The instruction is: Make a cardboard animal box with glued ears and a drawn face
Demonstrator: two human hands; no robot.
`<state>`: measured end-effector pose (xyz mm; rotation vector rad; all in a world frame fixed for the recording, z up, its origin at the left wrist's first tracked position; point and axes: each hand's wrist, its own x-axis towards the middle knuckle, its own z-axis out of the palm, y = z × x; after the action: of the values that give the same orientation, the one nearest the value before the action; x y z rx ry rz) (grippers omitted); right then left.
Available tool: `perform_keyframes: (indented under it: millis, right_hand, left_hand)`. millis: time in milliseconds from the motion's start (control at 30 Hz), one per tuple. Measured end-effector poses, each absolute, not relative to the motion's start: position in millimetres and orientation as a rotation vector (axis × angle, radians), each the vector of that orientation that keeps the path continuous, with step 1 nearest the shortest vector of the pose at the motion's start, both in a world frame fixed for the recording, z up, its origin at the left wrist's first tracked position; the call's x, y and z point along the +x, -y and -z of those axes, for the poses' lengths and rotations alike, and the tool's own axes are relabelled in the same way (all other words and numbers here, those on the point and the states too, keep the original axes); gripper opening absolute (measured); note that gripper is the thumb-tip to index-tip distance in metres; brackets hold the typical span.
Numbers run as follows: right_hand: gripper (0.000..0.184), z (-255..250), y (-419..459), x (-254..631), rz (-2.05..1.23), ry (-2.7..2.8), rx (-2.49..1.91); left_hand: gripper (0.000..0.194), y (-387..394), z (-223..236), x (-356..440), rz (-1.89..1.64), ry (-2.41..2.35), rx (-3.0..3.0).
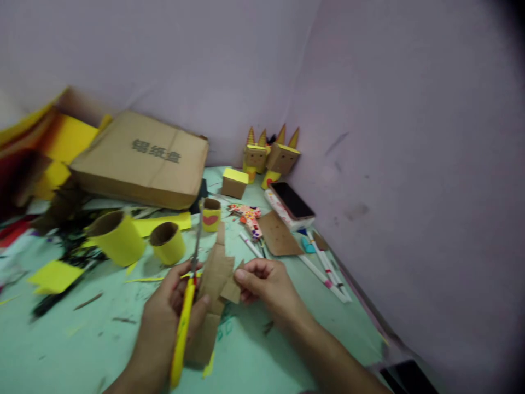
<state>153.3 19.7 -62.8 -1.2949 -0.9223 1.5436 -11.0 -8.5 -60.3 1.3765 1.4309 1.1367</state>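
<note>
My left hand [170, 301] is closed round a long strip of brown cardboard [215, 268], its thumb flat on the cardboard. Yellow-handled scissors [183, 331] stand across the same hand, blades pointing away from me; how the fingers grip them is partly hidden. Just to the right, my right hand [266, 282] pinches a small cardboard piece [232, 290] between thumb and fingers, against the strip's edge. Beyond the hands are a short yellow tube with a red heart [211, 216], a plain yellow tube [167, 243] and a wider yellow tube [116, 238].
A large cardboard box [141, 158] lies at the back left. Small cardboard figures with horns [283, 158] stand in the corner, near a yellow-topped box [235, 183]. A phone [292, 200] rests on a white pack. Several markers [324, 279] lie along the right wall, paper scraps [55, 276] at left.
</note>
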Motion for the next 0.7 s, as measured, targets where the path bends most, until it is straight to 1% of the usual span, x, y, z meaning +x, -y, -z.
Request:
perform_keyframes:
  millis: [100, 233, 433, 700]
  right_hand:
    - [0.04, 66.9, -20.6, 150.0, -1.505, 0.95, -1.323]
    - [0.042, 75.0, -18.9, 146.2, -1.489, 0.938, -1.305]
    - [0.034, 73.0, -15.1, 147.4, -1.388, 0.988, -1.3]
    - [0.026, 67.8, -10.6, 142.4, -1.195, 1.048, -1.343]
  left_hand:
    - [0.04, 7.1, 45.9, -7.8, -1.114, -1.47, 1.294]
    - [0.04, 7.5, 44.3, -6.6, -1.125, -1.431, 1.252]
    - [0.035, 8.7, 45.2, -3.6, -1.105, -1.24, 1.164]
    - [0.037, 7.7, 42.2, -2.4, -1.077, -1.217, 1.125]
